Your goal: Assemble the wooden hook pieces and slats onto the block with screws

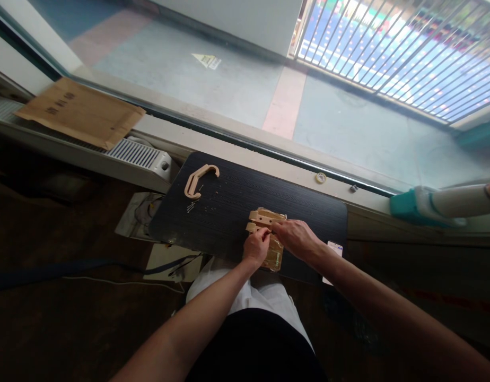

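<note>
On the dark table, a pale wooden piece with dark holes lies across a brown taped package. A second wooden strip sits just below it, partly covered by my fingers. My right hand comes from the right, its fingers closed on the right end of the wooden piece. Pinched together over the lower strip are the fingers of my left hand; whatever they hold is too small to make out. A curved wooden hook-shaped piece rests at the table's far left, beside several small screws.
A phone lies at the right edge of the black table. Behind the table, a roll of tape and a small dark object sit on the window sill. A brown envelope covers part of the radiator at left.
</note>
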### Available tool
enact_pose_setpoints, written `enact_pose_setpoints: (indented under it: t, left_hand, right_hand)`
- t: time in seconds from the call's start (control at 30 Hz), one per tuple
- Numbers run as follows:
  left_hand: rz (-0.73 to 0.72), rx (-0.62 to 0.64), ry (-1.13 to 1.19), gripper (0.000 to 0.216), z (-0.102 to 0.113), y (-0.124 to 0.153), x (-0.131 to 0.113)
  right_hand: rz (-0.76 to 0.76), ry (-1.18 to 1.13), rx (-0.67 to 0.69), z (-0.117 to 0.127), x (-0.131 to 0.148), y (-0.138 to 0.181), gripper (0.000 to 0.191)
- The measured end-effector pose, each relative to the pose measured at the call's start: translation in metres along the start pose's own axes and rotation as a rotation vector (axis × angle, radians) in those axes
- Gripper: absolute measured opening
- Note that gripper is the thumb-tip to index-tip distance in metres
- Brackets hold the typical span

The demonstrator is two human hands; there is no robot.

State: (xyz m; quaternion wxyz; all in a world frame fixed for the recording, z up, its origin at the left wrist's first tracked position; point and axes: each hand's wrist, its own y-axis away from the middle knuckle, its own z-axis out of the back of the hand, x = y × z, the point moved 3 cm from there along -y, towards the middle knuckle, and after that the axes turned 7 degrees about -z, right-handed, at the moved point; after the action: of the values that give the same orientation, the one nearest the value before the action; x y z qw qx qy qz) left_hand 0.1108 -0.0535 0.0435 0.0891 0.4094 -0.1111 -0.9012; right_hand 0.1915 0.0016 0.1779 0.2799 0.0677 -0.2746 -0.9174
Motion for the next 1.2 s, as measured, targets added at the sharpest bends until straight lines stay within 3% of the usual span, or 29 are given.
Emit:
enact_pose_setpoints:
  t: [0.13,0.53,0.77,1.2]
  left_hand:
    - [-0.004,0.002,-0.01,0.022,0.001,0.0,0.0]
    - [-0.037,-0.009,0.063,0.023,-0.001,0.0,0.004]
    - [-0.047,-0.017,0.101,0.023,0.0,0.002,0.004]
    - [0.02,0.048,0.05,0.017,0.005,0.002,-0.002]
  right_hand:
    - [-0.027,0.0,0.013,-0.001,-0.001,-0.001,0.025]
    - [0.091,-0.074,-0.022,0.001,-0.006,0.004,0.027]
    - [0.044,-0.085,-0.048,0.002,-0.006,0.004,0.022]
    - [0.014,-0.102,0.021,0.007,-0.004,0.009,0.022]
